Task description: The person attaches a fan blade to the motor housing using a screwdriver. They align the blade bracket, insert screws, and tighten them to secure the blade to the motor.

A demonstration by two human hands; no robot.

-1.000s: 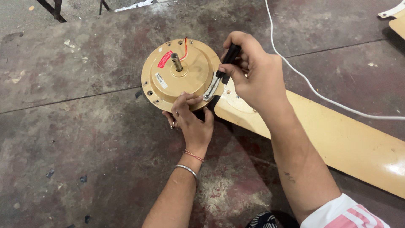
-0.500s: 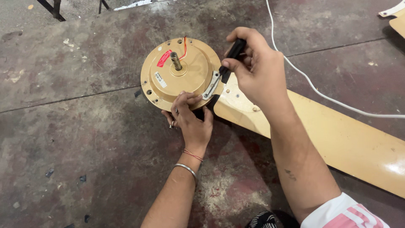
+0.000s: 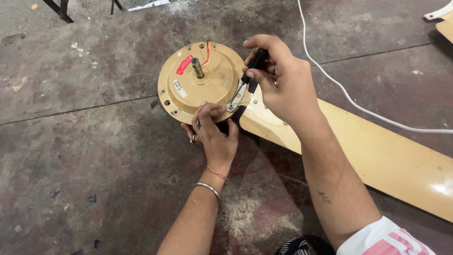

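Stained, worn concrete floor serves as the workbench, and a round tan fan motor lies flat on it with its short shaft pointing up. The left hand presses on the motor's near rim, fingers curled over the edge and steadying the housing; a bangle and a red thread circle that wrist. The right hand is clenched around the black handle of a screwdriver, whose metal tip angles down to the spot where the fan blade bolts onto the motor's right side. Compared with a second ago, the right hand has shifted slightly and the handle sits a touch more upright, while the left hand's grip and the motor have not moved; the screw joint seems to be getting worked in small turns. Beyond the hands, a white cord curves across the floor, and red wires sprout from the motor's top.
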